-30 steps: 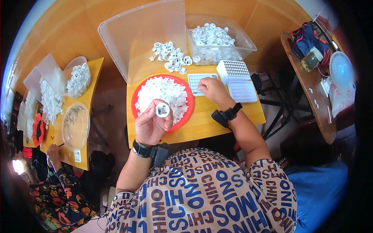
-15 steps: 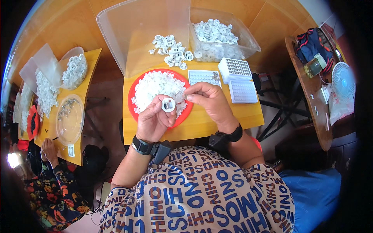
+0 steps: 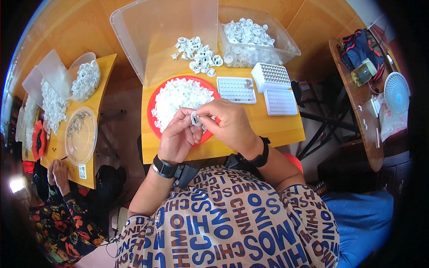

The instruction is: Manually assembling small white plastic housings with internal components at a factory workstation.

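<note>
Over the near rim of a red round tray (image 3: 151,111), my left hand (image 3: 175,139) grips a small round white plastic part (image 3: 194,119) with a dark slot in it, held between thumb and fingers. My right hand (image 3: 229,121) is closed in a pinch against that part; whatever sits between its fingertips is hidden. Small white plastic pieces (image 3: 178,99) are heaped in the red tray. Just beyond my right hand lies a white dimpled tray (image 3: 233,92) with a few small metal pieces (image 3: 248,83) at its right end.
Round white parts (image 3: 201,58) lie loose behind the red tray, and more fill a clear bin (image 3: 228,58). Stacked white trays (image 3: 271,76) and another tray (image 3: 280,102) stand at right. Left, a co-worker's hands (image 3: 58,173) rest at another table. A fan (image 3: 396,94) stands far right.
My right hand has moved left and brought its fingertips onto the white part. The part has tilted from facing up to nearly edge-on. My left hand has stayed almost in place.
</note>
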Tool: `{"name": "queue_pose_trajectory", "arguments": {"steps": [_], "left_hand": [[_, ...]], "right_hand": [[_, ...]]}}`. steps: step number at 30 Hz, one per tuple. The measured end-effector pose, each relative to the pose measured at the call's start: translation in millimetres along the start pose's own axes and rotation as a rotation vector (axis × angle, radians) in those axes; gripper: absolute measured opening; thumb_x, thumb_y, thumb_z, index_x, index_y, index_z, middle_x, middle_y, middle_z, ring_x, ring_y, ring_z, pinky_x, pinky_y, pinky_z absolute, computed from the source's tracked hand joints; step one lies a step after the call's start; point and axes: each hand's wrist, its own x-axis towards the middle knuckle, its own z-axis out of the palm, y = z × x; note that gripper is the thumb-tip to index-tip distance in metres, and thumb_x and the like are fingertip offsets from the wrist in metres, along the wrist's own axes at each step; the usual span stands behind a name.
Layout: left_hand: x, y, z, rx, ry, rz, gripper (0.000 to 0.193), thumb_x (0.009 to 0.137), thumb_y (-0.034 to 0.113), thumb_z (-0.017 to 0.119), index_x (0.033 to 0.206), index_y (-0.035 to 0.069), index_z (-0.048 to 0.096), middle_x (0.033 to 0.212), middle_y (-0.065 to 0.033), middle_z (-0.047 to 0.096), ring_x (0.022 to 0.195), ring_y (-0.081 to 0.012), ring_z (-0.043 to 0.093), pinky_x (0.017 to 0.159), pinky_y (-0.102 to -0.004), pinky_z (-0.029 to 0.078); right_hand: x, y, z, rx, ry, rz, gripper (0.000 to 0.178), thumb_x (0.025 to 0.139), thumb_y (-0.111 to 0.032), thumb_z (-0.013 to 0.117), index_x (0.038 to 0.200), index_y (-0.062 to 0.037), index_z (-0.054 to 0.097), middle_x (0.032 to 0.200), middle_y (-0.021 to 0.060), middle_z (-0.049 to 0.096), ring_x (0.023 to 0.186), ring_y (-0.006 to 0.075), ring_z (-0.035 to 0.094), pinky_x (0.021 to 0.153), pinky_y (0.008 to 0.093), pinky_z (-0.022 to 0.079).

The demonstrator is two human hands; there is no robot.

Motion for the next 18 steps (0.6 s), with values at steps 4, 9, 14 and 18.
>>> {"name": "queue_pose_trajectory", "arguments": {"steps": [4,9,14,18], "left_hand": [[0,0,1,0.053,0.049,-0.007,0.018,0.097,0.018,0.051,0.108,0.004,0.050,0.093,-0.0086,0.062,0.078,-0.0156,0.063,0.068,-0.0260,0.052],[3,-5,-2,0.112,0.075,-0.033,0.020,0.097,0.019,0.049,0.107,0.002,0.050,0.086,-0.0094,0.062,0.068,-0.0154,0.061,0.061,-0.0243,0.050],[3,-4,-1,0.172,0.103,-0.039,0.020,0.097,0.019,0.048,0.106,0.001,0.050,0.085,-0.0100,0.062,0.065,-0.0149,0.060,0.059,-0.0236,0.049],[3,-2,-2,0.162,0.090,-0.046,0.020,0.097,0.018,0.047,0.107,0.001,0.050,0.085,-0.0108,0.062,0.065,-0.0154,0.059,0.060,-0.0240,0.049]], "right_hand": [[2,3,-1,-0.082,-0.053,-0.091,0.005,0.079,-0.002,0.062,0.084,-0.0037,0.062,0.077,0.0122,0.064,0.074,0.0299,0.062,0.066,0.0374,0.049],[5,7,-5,-0.120,-0.148,-0.109,0.004,0.079,-0.003,0.060,0.082,-0.0024,0.061,0.074,0.0128,0.062,0.073,0.0308,0.061,0.066,0.0390,0.049],[9,8,-8,-0.091,-0.203,-0.065,0.003,0.078,-0.002,0.059,0.081,-0.0013,0.060,0.073,0.0139,0.062,0.070,0.0313,0.062,0.064,0.0383,0.049],[9,7,-11,0.075,-0.228,0.129,0.003,0.076,-0.002,0.059,0.079,-0.0006,0.061,0.074,0.0146,0.063,0.067,0.0306,0.062,0.060,0.0362,0.049]]}}
